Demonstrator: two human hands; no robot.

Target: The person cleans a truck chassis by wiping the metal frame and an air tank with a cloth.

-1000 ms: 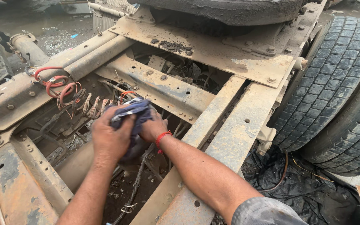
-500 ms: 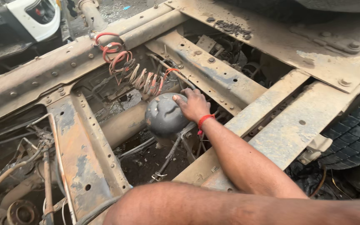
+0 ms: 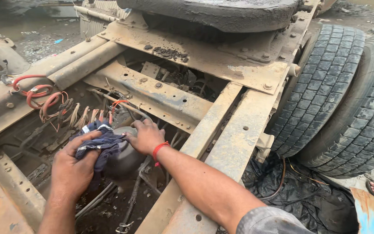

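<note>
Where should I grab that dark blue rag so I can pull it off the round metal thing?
Probably the bunched top of the dark blue rag, from above on the left. It drapes over the round metal canister, loose folds standing up, where the left hand already grips it; the right hand rests beside.

A rusty frame rail runs just right of the hands, and a crossmember lies just beyond them. Coiled red hoses sit up and to the left of the hands, beside pale coiled lines. Two black tyres stand well to the right. Crumpled black sheeting lies below the tyres, right of the forearm. A thin spring hangs under the hands, and a grimy plate spans far beyond them.
</note>
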